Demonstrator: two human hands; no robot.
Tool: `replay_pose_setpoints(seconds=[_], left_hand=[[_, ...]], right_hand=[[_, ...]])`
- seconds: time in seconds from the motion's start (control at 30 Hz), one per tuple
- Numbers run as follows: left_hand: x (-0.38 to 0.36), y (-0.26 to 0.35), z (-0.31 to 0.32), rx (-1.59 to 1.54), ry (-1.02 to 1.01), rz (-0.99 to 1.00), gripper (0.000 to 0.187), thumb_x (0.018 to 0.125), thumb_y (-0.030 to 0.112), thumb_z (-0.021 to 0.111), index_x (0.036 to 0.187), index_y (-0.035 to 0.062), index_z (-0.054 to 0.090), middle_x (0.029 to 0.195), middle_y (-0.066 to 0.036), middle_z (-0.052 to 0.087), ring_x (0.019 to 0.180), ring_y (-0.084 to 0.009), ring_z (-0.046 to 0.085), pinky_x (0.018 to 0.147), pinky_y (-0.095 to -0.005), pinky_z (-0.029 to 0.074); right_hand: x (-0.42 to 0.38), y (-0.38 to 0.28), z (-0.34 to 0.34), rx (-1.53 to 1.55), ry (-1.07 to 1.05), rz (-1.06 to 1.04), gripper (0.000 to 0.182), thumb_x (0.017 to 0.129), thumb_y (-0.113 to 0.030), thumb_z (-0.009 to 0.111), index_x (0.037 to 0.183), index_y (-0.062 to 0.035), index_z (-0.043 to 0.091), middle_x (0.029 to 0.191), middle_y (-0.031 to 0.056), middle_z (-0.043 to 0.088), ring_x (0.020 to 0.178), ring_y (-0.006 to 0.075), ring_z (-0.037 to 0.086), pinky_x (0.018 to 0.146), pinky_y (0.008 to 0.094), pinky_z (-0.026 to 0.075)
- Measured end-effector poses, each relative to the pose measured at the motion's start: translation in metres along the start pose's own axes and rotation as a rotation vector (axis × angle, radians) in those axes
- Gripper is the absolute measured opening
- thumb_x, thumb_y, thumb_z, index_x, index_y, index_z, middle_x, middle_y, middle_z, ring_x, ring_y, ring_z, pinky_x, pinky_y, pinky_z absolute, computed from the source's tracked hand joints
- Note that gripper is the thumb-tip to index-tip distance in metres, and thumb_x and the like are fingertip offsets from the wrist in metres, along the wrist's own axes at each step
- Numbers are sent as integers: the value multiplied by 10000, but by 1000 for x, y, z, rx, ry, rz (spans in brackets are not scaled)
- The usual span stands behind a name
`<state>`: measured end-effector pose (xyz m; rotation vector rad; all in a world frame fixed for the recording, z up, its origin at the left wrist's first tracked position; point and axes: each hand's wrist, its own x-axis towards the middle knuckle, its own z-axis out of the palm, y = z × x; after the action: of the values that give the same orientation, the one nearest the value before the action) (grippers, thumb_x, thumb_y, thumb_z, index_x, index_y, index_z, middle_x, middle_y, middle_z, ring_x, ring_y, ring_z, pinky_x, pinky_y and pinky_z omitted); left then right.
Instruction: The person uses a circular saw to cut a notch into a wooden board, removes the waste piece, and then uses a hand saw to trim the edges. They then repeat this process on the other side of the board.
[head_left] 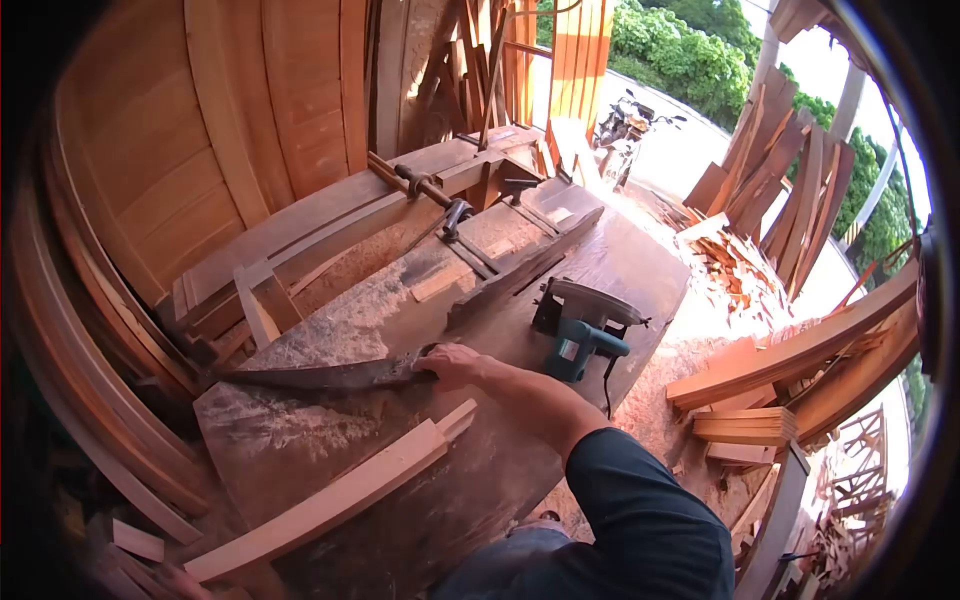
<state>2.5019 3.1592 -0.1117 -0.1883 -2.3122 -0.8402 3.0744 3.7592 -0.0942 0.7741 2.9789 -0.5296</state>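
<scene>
My right hand point(452, 366) is closed around the near end of a handsaw point(320, 374), whose dark blade points left across the workbench point(350, 480). The handle is mostly covered by my fingers. A pale wooden piece point(330, 492) with a narrow tenon at its upper end slants over the front of the bench. At its lower end my left hand point(190, 584) shows only in part, dark and blurred at the frame's bottom edge, and appears to grip it. Right of my right hand, a teal circular saw point(580, 330) rests on the bench.
A dark narrow board point(530, 268) lies behind the circular saw. Bar clamps point(455, 215) and a timber frame point(300, 235) are at the back. Curved timbers point(95, 390) stand at left. Stacked wood point(745, 425) and offcuts point(735, 265) lie at right, and a motorcycle point(628, 125) stands outside.
</scene>
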Motion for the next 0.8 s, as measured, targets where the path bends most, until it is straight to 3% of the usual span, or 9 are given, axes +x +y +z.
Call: replay_pose_setpoints(seconds=[0.07,0.17,0.23,0.27,0.33,0.47,0.6,0.67,0.8], left_hand=[[-14,29,7,-332,-106,156,398,998,301,605,1270,10,615,1215,-116,648,1129,-249,603,948,-385,501],[-118,259,-79,-561,-921,276,620,961,439,650,1356,-26,538,1331,-209,585,1243,-347,559,1072,-432,413],[-171,338,-98,-363,-971,913,912,791,649,723,1392,-2,511,1303,-244,590,1235,-383,557,1068,-472,407],[-211,383,-102,-404,-1009,1136,868,753,632,757,1322,10,551,1166,-225,652,1131,-375,608,976,-479,468],[-232,384,-76,-267,-1018,1077,631,696,574,818,973,47,607,836,-146,676,813,-362,674,750,-469,536],[-252,405,-81,-275,-971,1073,621,710,595,802,893,45,579,836,-158,674,819,-374,676,757,-469,540],[-277,435,-80,-264,-1062,1038,793,797,728,653,1134,10,629,1064,-233,681,1015,-403,653,896,-515,496],[-299,463,-88,-352,-1085,1004,773,911,693,532,1264,8,596,1173,-249,657,1112,-410,619,986,-522,447],[-347,521,-79,-399,-1114,905,557,1038,508,378,1244,46,613,1173,-245,660,1151,-412,606,1033,-519,418]], right_hand=[[-17,-12,-32,234,145,35,388,768,-266,702,1106,-75,682,917,181,682,913,321,663,815,428,509],[-58,-44,-97,597,249,238,408,783,-317,704,1023,11,670,779,202,653,722,318,642,703,420,498],[-114,-90,-147,879,296,344,335,848,-250,691,1029,30,668,788,110,637,741,169,590,682,346,486],[-165,-116,-157,922,412,256,275,879,-181,682,1071,16,667,851,61,641,780,138,576,711,313,484],[-221,-141,-146,789,589,106,329,890,-140,694,1180,4,635,936,39,647,835,122,578,766,292,486],[-320,-200,-101,959,752,417,423,894,-102,704,1288,-15,575,1054,78,666,957,115,607,856,275,489],[-379,-232,-47,893,898,514,340,866,-48,691,1198,-2,632,1006,114,689,918,168,655,825,301,514],[-402,-246,-23,931,946,539,356,846,-61,703,1189,1,632,978,132,686,893,217,673,815,325,521],[-447,-254,-5,835,981,495,401,872,-140,696,1231,14,609,988,150,684,888,233,675,799,332,522]])
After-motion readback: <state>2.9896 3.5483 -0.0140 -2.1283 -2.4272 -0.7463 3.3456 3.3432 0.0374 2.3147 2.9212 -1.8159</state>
